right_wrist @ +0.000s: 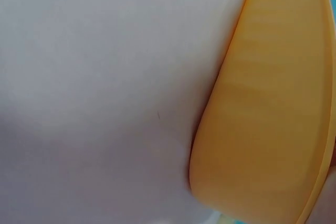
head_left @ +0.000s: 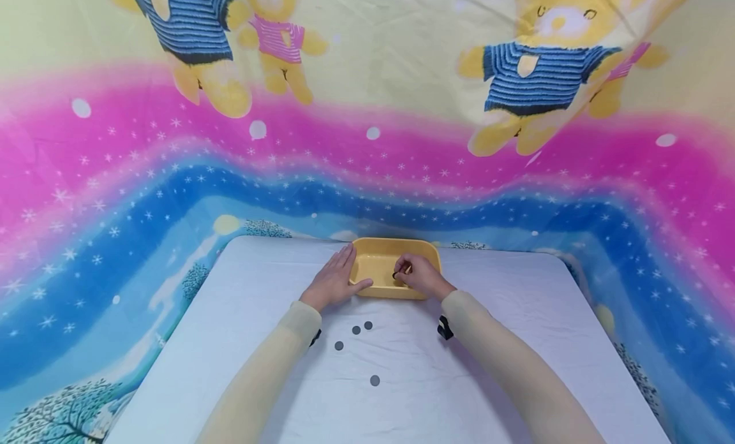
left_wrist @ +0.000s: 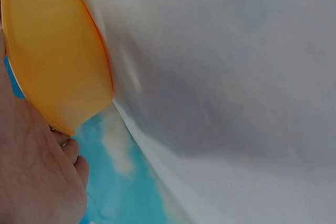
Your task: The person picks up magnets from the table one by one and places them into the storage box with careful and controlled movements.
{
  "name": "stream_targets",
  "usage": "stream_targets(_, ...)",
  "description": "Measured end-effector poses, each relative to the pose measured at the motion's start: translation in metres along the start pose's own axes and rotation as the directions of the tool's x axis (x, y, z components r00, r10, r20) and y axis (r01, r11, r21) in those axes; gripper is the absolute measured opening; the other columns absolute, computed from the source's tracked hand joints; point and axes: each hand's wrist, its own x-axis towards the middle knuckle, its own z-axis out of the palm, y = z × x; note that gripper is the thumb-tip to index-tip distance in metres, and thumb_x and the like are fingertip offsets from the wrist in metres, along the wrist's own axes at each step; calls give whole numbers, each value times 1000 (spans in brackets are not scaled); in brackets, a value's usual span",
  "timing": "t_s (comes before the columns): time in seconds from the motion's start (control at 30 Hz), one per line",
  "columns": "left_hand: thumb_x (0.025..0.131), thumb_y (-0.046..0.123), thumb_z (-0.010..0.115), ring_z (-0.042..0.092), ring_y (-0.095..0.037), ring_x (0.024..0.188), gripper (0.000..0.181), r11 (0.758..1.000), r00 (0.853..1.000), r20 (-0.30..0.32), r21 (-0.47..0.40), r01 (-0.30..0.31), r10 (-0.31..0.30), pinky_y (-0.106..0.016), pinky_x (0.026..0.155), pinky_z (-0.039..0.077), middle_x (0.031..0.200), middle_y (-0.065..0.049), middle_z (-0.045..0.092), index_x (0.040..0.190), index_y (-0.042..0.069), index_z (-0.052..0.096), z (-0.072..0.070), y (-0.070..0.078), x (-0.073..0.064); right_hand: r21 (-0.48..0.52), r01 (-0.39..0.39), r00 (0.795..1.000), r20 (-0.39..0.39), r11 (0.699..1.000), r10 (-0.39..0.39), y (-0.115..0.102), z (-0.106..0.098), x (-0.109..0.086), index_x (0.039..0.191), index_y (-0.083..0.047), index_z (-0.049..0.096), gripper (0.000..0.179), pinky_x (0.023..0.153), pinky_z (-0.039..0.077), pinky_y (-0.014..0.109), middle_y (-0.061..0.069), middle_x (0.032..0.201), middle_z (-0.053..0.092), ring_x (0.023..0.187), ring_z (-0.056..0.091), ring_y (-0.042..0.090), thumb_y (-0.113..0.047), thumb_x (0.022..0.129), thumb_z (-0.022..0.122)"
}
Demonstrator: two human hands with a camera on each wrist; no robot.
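Note:
A yellow rectangular plastic container (head_left: 367,293) stands near the far edge of the white-covered table. My left hand (head_left: 333,282) rests against its left end, fingers stretched along the wall and thumb over the near rim. The left wrist view shows this hand (left_wrist: 42,171) beside the container's outer wall (left_wrist: 58,51). Over the container's right part, my right hand (head_left: 422,277) pinches a small dark disc (head_left: 395,275) between thumb and fingers. In the right wrist view, the container's wall (right_wrist: 268,103) hides most of that hand.
Several flat grey discs lie on the white cloth (head_left: 275,367) between the forearms: a close pair with one disc (head_left: 368,325) at its right, another disc (head_left: 339,346) to the left, and one disc (head_left: 375,381) nearer. A patterned curtain (head_left: 367,163) hangs behind the table.

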Motion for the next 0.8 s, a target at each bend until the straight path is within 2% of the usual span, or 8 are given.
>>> stream_targets(0.33, 101, 84, 34, 5, -29, 167, 111, 1000, 1000, 3, 8, -11, 11, -40, 134, 7, 180, -16, 2, 170, 1, 6, -2, 1, -2, -47, -32, 997, 62, 998, 35, -1, -1, 2, 101, -10, 67, 8, 69, 53, 33, 8, 96, 67, 83, 62, 21, -5, 102, 74)
stream_targets(0.8, 102, 82, 36, 1, -26, 167, 110, 1000, 1000, 15, 0, -3, 3, -39, 134, 5, 180, -13, -2, 171, 2, 5, -2, 3, -3, -76, -77, 988, 127, 994, 86, 8, -1, 15, 102, -7, 73, 4, 73, 53, 32, 6, 95, 69, 83, 61, 20, -8, 100, 76)
